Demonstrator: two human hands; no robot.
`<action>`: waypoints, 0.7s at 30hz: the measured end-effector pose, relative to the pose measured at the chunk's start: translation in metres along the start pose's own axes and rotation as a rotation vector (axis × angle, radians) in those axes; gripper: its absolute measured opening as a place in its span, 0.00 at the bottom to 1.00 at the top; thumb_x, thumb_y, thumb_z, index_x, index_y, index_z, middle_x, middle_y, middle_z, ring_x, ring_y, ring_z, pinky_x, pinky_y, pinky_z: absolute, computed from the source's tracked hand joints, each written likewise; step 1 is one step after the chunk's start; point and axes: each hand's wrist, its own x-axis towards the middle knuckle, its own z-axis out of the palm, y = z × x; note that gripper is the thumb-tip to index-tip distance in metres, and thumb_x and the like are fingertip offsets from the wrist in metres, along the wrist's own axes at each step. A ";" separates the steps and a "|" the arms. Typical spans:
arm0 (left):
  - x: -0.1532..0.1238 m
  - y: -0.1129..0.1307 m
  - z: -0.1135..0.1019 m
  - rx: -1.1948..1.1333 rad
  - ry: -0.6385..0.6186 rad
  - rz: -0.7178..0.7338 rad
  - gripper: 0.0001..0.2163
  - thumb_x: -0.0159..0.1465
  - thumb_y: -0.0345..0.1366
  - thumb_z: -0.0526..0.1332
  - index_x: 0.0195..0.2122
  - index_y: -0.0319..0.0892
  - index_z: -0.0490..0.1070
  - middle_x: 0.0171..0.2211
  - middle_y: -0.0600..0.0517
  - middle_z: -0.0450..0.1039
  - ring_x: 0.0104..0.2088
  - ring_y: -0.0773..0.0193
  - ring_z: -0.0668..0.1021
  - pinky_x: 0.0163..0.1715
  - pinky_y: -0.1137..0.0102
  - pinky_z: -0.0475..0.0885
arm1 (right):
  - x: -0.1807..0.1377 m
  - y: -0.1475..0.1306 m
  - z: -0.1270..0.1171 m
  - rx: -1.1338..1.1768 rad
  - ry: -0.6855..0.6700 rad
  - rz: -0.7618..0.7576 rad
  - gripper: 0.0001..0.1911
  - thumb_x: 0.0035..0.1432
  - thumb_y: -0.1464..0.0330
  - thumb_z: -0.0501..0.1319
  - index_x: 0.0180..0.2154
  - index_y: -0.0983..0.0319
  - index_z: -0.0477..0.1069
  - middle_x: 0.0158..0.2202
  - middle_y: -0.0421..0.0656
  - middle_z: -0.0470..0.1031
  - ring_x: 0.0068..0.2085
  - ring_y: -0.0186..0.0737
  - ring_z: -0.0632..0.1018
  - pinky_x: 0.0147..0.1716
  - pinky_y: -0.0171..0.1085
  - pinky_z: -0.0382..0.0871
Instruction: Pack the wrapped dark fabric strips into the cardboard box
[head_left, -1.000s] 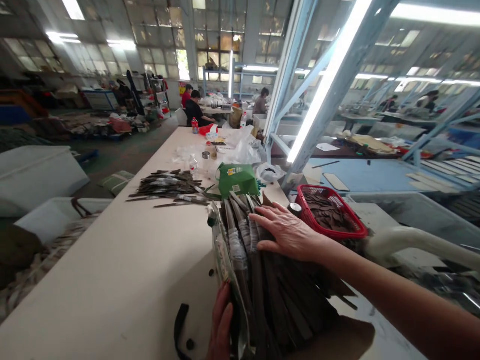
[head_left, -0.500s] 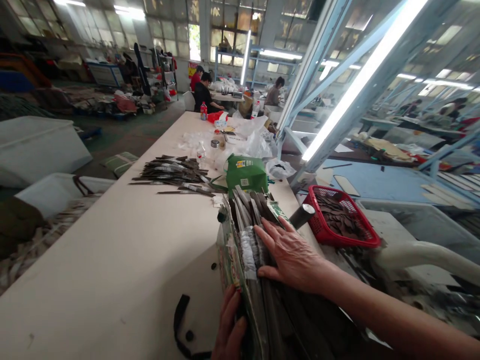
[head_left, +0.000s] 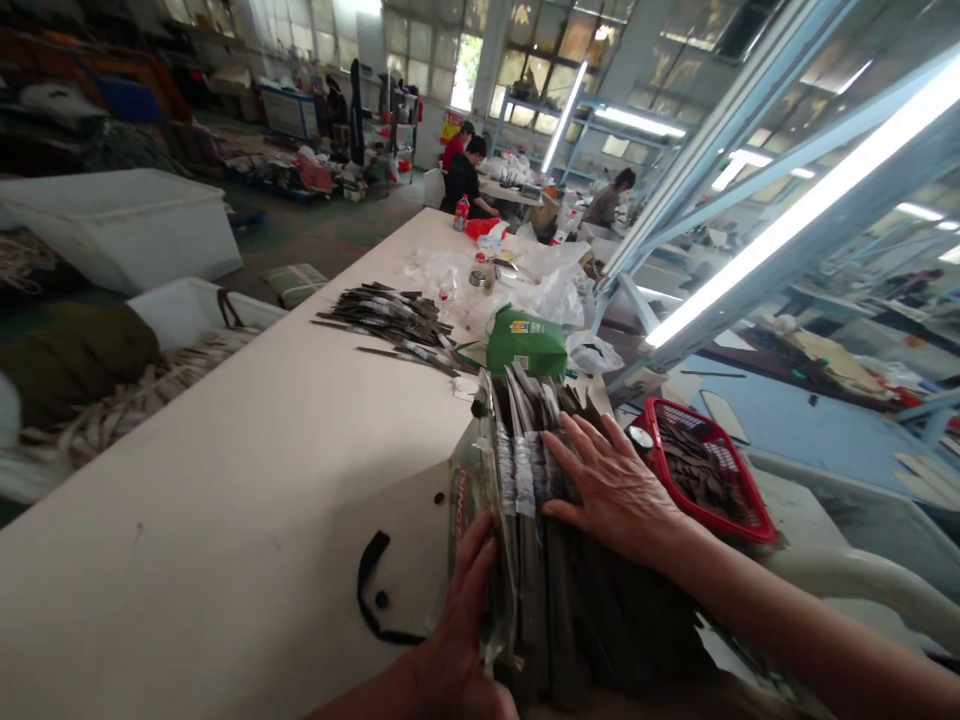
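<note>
A thick stack of dark strips in bundles (head_left: 540, 500), several banded with clear tape, lies at the near edge of the long white table (head_left: 247, 480). A printed plastic wrapper (head_left: 469, 500) runs along the stack's left side. My left hand (head_left: 465, 620) presses against that left side, fingers together along the wrapper. My right hand (head_left: 615, 490) lies flat on top of the stack with its fingers spread.
A red basket (head_left: 709, 470) of dark cut pieces sits right of the stack. Beyond are a green bag (head_left: 525, 345), a loose pile of strips (head_left: 394, 320), plastic bags and bottles. A black strap (head_left: 371, 590) lies near my left hand. People sit at the far end.
The view has swung down and left. My left hand has come up further along the stack's side. My right hand stays flat on top, shifted slightly nearer.
</note>
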 end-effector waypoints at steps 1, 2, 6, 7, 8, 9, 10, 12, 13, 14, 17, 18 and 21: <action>0.005 0.005 0.000 -0.017 -0.020 0.038 0.51 0.52 0.72 0.53 0.71 0.51 0.45 0.72 0.39 0.42 0.70 0.37 0.48 0.66 0.43 0.49 | 0.000 -0.001 -0.004 0.017 -0.007 -0.003 0.44 0.56 0.44 0.62 0.64 0.66 0.62 0.67 0.62 0.54 0.67 0.63 0.59 0.66 0.66 0.44; 0.010 0.008 0.000 -0.025 -0.031 0.064 0.50 0.53 0.71 0.53 0.72 0.50 0.43 0.72 0.39 0.40 0.70 0.37 0.47 0.66 0.42 0.47 | 0.000 -0.003 -0.007 0.050 -0.027 -0.007 0.43 0.58 0.44 0.60 0.65 0.64 0.60 0.68 0.61 0.52 0.68 0.62 0.58 0.66 0.67 0.46; 0.018 0.002 0.002 -0.022 -0.007 0.110 0.47 0.57 0.67 0.56 0.72 0.48 0.43 0.72 0.37 0.41 0.70 0.38 0.48 0.65 0.41 0.49 | 0.001 -0.011 -0.007 0.237 -0.108 -0.039 0.39 0.65 0.47 0.51 0.70 0.57 0.47 0.71 0.54 0.45 0.70 0.59 0.51 0.63 0.66 0.55; 0.019 -0.001 0.001 -0.017 -0.006 0.125 0.48 0.56 0.66 0.57 0.72 0.47 0.43 0.72 0.37 0.41 0.70 0.38 0.49 0.65 0.42 0.49 | 0.001 -0.013 -0.005 0.264 -0.098 -0.048 0.40 0.65 0.47 0.51 0.71 0.56 0.44 0.72 0.53 0.42 0.71 0.59 0.49 0.63 0.66 0.55; 0.021 -0.004 0.000 -0.009 -0.004 0.141 0.50 0.55 0.67 0.59 0.72 0.47 0.43 0.72 0.36 0.42 0.70 0.38 0.49 0.65 0.42 0.50 | 0.003 -0.015 -0.002 0.274 -0.083 -0.060 0.41 0.65 0.47 0.52 0.71 0.55 0.42 0.72 0.53 0.40 0.71 0.60 0.48 0.63 0.67 0.54; 0.022 -0.006 -0.001 -0.001 -0.004 0.155 0.50 0.54 0.66 0.60 0.72 0.47 0.43 0.71 0.36 0.44 0.70 0.38 0.50 0.65 0.43 0.51 | 0.005 -0.016 0.001 0.270 -0.071 -0.080 0.43 0.63 0.46 0.54 0.71 0.54 0.41 0.72 0.52 0.39 0.71 0.61 0.47 0.63 0.69 0.52; 0.023 -0.008 -0.003 0.005 -0.005 0.162 0.49 0.55 0.66 0.60 0.72 0.48 0.43 0.71 0.35 0.45 0.70 0.39 0.50 0.64 0.43 0.52 | 0.007 -0.018 0.004 0.259 -0.068 -0.106 0.45 0.61 0.44 0.55 0.71 0.53 0.41 0.72 0.52 0.38 0.71 0.63 0.46 0.63 0.70 0.50; 0.025 -0.013 -0.005 -0.002 0.009 0.164 0.42 0.61 0.62 0.56 0.72 0.48 0.45 0.71 0.36 0.47 0.70 0.42 0.51 0.64 0.44 0.55 | 0.011 -0.021 0.008 0.229 -0.092 -0.164 0.49 0.57 0.41 0.57 0.71 0.52 0.42 0.72 0.51 0.39 0.71 0.65 0.46 0.62 0.73 0.47; 0.025 -0.016 -0.005 -0.010 0.017 0.161 0.39 0.64 0.59 0.54 0.71 0.48 0.46 0.70 0.36 0.47 0.70 0.43 0.52 0.64 0.44 0.55 | 0.013 -0.023 0.010 0.218 -0.112 -0.183 0.50 0.56 0.40 0.57 0.71 0.51 0.42 0.72 0.51 0.39 0.70 0.65 0.46 0.62 0.74 0.46; 0.025 -0.020 -0.004 -0.016 0.017 0.156 0.36 0.66 0.57 0.53 0.71 0.48 0.47 0.70 0.36 0.48 0.70 0.44 0.52 0.64 0.45 0.56 | 0.015 -0.024 0.011 0.210 -0.132 -0.195 0.50 0.56 0.39 0.57 0.71 0.51 0.42 0.72 0.51 0.40 0.70 0.66 0.47 0.62 0.75 0.45; 0.020 -0.040 0.005 -0.015 0.056 0.137 0.34 0.66 0.52 0.58 0.70 0.53 0.49 0.70 0.41 0.51 0.69 0.46 0.54 0.64 0.47 0.58 | 0.017 -0.024 0.013 0.201 -0.173 -0.196 0.50 0.56 0.38 0.56 0.71 0.51 0.42 0.72 0.50 0.40 0.70 0.66 0.47 0.61 0.76 0.46; 0.017 -0.047 0.009 -0.009 0.066 0.102 0.33 0.65 0.50 0.59 0.70 0.54 0.51 0.70 0.42 0.52 0.69 0.47 0.55 0.65 0.47 0.58 | 0.017 -0.024 0.014 0.203 -0.177 -0.197 0.50 0.56 0.38 0.55 0.71 0.51 0.43 0.72 0.50 0.40 0.70 0.66 0.48 0.61 0.76 0.46; 0.009 -0.065 0.018 -0.015 0.105 -0.093 0.25 0.68 0.46 0.55 0.66 0.57 0.59 0.68 0.47 0.58 0.68 0.51 0.61 0.65 0.50 0.60 | 0.016 -0.023 0.019 0.221 -0.176 -0.203 0.50 0.56 0.37 0.55 0.71 0.52 0.43 0.72 0.50 0.42 0.70 0.67 0.50 0.60 0.77 0.46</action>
